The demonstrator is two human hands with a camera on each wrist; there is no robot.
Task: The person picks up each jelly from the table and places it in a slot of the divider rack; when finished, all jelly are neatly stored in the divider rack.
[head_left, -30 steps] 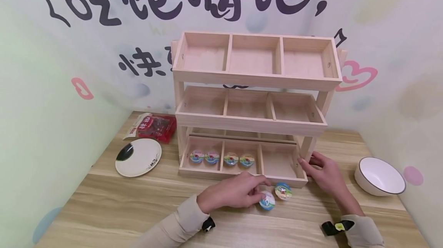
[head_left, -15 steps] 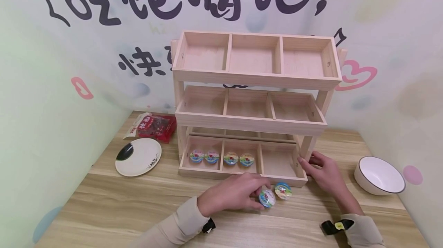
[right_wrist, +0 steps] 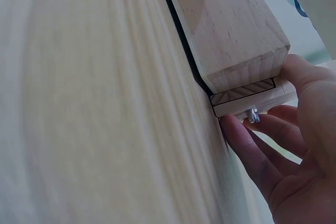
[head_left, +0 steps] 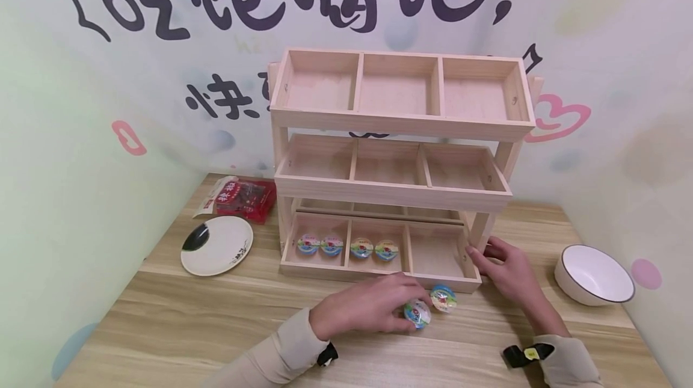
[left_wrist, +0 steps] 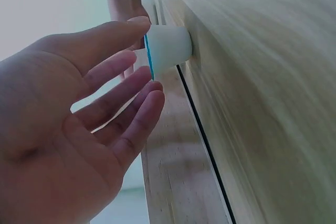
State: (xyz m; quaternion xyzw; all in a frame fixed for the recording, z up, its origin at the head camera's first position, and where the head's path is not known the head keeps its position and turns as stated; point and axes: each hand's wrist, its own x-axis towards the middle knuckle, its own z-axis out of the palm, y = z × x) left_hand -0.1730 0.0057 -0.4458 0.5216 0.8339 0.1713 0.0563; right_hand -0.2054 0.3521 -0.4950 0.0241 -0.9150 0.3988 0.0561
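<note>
In the head view, my left hand (head_left: 373, 304) is at the table in front of a three-tier wooden rack (head_left: 379, 189). Its thumb and fingers pinch the lid edge of a small jelly cup (head_left: 417, 314). From the left wrist, that jelly cup (left_wrist: 170, 47) appears whitish with a blue rim, its base against the wood table. A second jelly cup (head_left: 443, 298) stands just right of the fingertips. My right hand (head_left: 511, 270) grips the rack's lower right corner; in the right wrist view, thumb and fingers (right_wrist: 247, 145) lie around the bottom tray's end, near a metal bolt (right_wrist: 253, 115).
Two pink-lidded jelly cups (head_left: 320, 245) sit in the bottom tray's left compartment, two yellowish-lidded jelly cups (head_left: 373, 249) in the middle one. A patterned plate (head_left: 227, 249) and a red food packet (head_left: 246, 198) lie left. A white bowl (head_left: 594, 277) stands right.
My left hand's fingers have shifted slightly right and now reach round the nearer jelly cup, which has turned and moved only a little. The right hand has stayed at the rack corner.
</note>
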